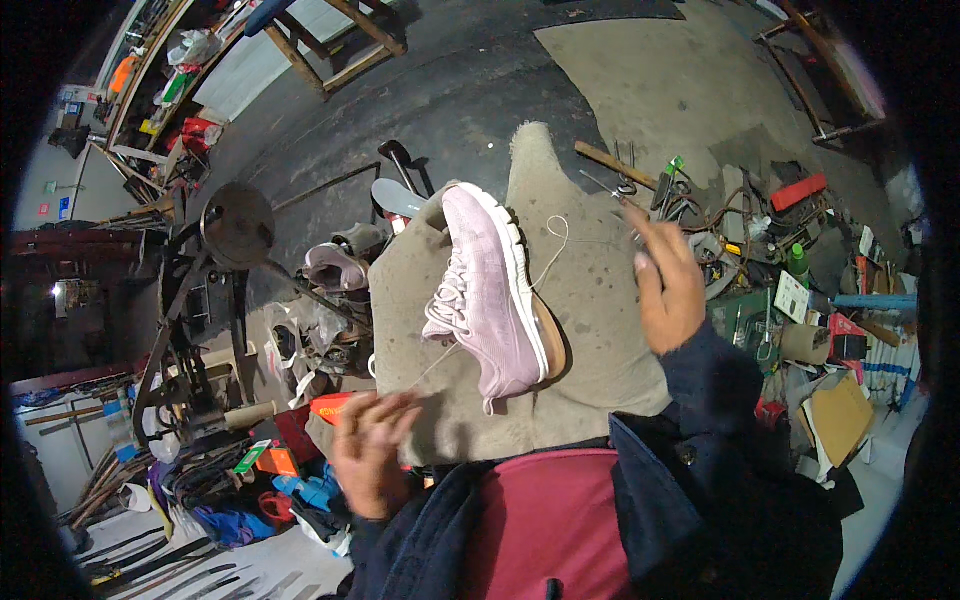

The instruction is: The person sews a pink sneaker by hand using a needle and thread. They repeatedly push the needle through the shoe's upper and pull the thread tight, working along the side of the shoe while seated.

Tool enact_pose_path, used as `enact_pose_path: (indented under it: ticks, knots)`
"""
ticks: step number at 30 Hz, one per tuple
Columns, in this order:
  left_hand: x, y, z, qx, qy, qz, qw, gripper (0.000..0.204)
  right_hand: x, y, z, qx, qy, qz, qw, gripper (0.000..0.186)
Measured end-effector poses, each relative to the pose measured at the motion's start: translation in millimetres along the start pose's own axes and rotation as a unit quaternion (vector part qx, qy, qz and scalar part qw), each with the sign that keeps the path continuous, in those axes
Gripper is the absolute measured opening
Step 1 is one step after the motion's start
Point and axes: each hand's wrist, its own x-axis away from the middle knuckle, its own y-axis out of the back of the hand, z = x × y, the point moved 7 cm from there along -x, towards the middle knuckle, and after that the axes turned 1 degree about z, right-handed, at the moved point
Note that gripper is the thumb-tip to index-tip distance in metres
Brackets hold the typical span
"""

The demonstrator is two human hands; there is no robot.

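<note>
A pink knit sneaker [480, 290] with a white midsole and tan heel section lies on its side on a spotted grey cloth [600, 330] over my lap. From its sole edge a thin pale thread [562, 232] curls in a slack loop and runs faintly rightward. Another length of thread [437, 367] stretches from the lace side to the fingertips of my left hand [375, 450], which is slightly blurred and looks closed on it. My right hand [668, 285] is past the cloth's right edge, index finger and thumb apart, close to hand tools.
A wooden-handled tool [615, 163], scissors and pliers lie at the right, near a green bottle [798, 262] and red box [798, 192]. An iron machine with a round wheel [237, 224] stands left. Other shoes [337, 268] sit beside the cloth. A wooden stool [335, 50] is farther off.
</note>
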Motion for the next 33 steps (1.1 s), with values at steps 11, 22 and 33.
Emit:
enact_pose_path:
  ticks: [11, 22, 33]
  knots:
    - [-41, -137, 20, 0.009, 0.132, 0.232, 0.964, 0.063, 58, -47, 32, -0.249, -0.129, 0.264, 0.923, 0.040]
    - [-57, -141, 45, -0.002, 0.130, 0.116, 0.985, 0.023, 52, -55, 24, -0.249, -0.163, 0.318, 0.900, 0.039]
    - [-59, -141, 48, -0.020, 0.115, 0.112, 0.987, 0.023, 33, -59, 28, -0.174, -0.162, 0.397, 0.886, 0.041]
